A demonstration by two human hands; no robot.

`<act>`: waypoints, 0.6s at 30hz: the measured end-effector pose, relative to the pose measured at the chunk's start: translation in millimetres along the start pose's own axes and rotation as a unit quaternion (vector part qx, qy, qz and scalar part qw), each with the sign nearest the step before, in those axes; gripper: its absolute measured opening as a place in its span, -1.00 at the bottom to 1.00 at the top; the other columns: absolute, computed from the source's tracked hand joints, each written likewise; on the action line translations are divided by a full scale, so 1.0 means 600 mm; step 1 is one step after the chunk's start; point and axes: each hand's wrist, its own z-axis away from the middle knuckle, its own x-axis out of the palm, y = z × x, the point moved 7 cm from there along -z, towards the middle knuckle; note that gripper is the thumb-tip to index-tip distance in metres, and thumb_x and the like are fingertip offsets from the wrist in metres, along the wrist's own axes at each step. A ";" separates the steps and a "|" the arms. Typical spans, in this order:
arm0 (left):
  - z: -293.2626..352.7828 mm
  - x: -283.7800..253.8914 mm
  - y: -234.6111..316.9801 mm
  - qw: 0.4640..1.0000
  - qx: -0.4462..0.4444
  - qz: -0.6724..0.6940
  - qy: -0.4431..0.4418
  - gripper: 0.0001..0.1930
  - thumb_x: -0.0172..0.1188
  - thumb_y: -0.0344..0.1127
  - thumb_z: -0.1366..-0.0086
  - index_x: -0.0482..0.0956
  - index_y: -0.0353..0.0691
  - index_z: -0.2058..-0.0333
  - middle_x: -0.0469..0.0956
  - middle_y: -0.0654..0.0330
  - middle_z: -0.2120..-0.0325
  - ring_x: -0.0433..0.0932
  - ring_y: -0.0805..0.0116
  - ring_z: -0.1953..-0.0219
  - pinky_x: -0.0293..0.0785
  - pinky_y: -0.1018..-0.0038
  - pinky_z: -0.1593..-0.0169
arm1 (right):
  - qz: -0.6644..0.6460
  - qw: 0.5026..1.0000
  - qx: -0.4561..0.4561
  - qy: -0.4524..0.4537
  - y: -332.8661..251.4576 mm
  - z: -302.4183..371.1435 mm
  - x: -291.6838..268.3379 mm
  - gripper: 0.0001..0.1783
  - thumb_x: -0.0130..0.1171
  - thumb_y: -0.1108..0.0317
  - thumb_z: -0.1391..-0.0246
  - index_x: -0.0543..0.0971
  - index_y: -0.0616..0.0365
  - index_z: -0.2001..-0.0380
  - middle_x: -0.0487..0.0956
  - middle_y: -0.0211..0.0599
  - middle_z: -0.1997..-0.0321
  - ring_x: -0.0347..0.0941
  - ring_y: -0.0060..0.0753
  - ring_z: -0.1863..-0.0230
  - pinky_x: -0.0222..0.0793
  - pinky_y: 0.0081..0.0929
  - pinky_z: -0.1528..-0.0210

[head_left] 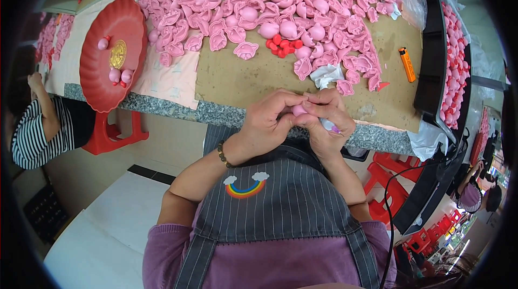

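Note:
Above the table's near edge, my left hand point(268, 120) and my right hand point(330, 119) meet, fingers closed on one small, rounded pink plastic piece point(299, 110). Thumbs and fingertips cover most of it. Something white and purple point(330, 126) shows at my right palm, too hidden to name. Beyond my hands spreads a big heap of pink shell-shaped pieces point(245, 50) and rounded pink pieces point(288, 29). A cluster of small red parts point(283, 45) lies at the heap's near side. Close beyond my right hand is a crumpled white tissue point(326, 75).
A scalloped red tray point(90, 68) holding several pink-and-red pieces stands at left. To the right are an orange lighter point(407, 64) and a black crate point(430, 73) beside many pink-and-red pieces point(453, 68). A black cable point(389, 197) hangs at right. Another person's striped sleeve point(32, 135) shows far left.

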 end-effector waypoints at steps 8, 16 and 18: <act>0.001 0.000 -0.002 1.000 -0.004 -0.005 -0.014 -0.75 0.13 -0.63 -0.10 0.44 -0.37 0.20 0.49 0.10 0.26 0.55 0.39 0.27 0.54 0.55 0.24 | 0.005 1.000 -0.003 0.000 0.001 -0.001 -0.001 -0.71 0.43 0.43 0.36 0.61 0.24 0.45 0.50 -0.23 0.33 0.39 -0.41 0.30 0.29 -0.52 0.22; -0.007 0.000 0.000 0.999 -0.034 0.035 -0.010 -0.74 0.11 -0.64 -0.09 0.46 -0.34 0.20 0.51 0.12 0.27 0.55 0.41 0.29 0.52 0.57 0.23 | -0.025 0.999 0.011 -0.018 0.008 -0.003 -0.004 -0.63 0.44 0.41 0.36 0.61 0.22 0.36 0.48 -0.23 0.24 0.37 -0.40 0.20 0.28 -0.49 0.14; -0.012 0.003 -0.006 0.983 -0.102 0.153 -0.022 -0.73 0.07 -0.64 -0.13 0.45 -0.37 0.16 0.49 0.16 0.26 0.53 0.45 0.26 0.51 0.56 0.18 | -0.033 0.999 0.013 -0.035 -0.006 -0.012 0.000 -0.58 0.44 0.41 0.35 0.59 0.21 0.29 0.45 -0.22 0.19 0.35 -0.38 0.16 0.28 -0.48 0.11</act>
